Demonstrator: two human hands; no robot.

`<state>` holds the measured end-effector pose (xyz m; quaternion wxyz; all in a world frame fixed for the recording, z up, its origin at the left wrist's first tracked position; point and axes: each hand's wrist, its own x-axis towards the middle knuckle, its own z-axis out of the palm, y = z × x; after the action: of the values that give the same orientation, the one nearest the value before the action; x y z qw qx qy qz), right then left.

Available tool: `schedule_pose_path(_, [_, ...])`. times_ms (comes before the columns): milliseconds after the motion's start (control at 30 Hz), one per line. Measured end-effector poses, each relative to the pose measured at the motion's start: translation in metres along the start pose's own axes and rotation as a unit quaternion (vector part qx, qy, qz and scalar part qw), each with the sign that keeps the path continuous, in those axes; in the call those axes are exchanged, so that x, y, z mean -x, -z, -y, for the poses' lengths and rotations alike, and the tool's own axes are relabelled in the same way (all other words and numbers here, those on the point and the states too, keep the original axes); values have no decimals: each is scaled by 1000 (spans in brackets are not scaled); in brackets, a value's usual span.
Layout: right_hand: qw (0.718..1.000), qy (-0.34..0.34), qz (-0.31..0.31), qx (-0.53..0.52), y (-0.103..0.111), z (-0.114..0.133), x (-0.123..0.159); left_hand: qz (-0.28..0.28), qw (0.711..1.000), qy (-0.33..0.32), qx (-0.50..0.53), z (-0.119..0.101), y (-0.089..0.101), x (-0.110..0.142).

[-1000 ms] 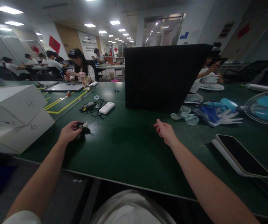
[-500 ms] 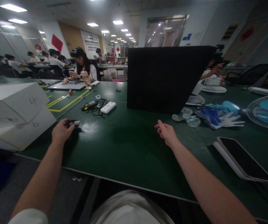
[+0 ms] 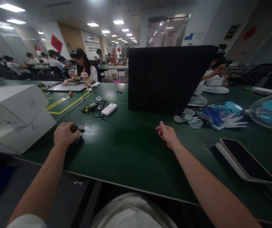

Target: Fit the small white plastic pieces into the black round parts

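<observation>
On the left of the green table [image 3: 117,152], my left hand [image 3: 64,134] is closed on a small black object with a pale, whitish end [image 3: 74,128]. Its kind is too small and too covered by the fingers to make out. Out to the right, my right hand [image 3: 168,134] hovers at or just over the tabletop, fingers loosely curled and thumb on top, with nothing visible in it. A large black panel or box [image 3: 159,82] stands upright beyond it.
Two white boxes marked 4 and 6 [image 3: 19,107] are stacked at left. A white power bank-like block [image 3: 109,109] lies by black cables [image 3: 94,107]. Rightward are clear round pieces [image 3: 194,122], gloves [image 3: 233,121], a fan [image 3: 268,112] and a phone-like device [image 3: 247,160]. People sit farther back.
My left hand has shifted slightly right with the small black object, which has turned in the fingers. My right hand has barely moved.
</observation>
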<state>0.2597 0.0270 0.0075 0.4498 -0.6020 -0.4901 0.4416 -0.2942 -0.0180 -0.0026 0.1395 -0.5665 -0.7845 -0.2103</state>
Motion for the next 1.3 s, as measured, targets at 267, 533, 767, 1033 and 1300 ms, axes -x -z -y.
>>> schedule_pose_path(267, [1000,-11,7,1,4,-11,-8,28,994,50,90,-6,-13,-36])
schedule_pose_path(533, [1000,-1,16,13,5,-9,-6,94,988,-86,91,-24,-31,-57])
schedule_pose_path(767, [1000,-5,1,-3,3,-10,-6,129,959,-210,136,-79,-42,-57])
schedule_pose_path(1033, [992,-23,-13,-125,4,-5,-8,165,866,-395,260,-253,-27,27])
schedule_pose_path(1300, [970,-47,-45,-236,12,1,-11,216,794,-493,284,-382,6,104])
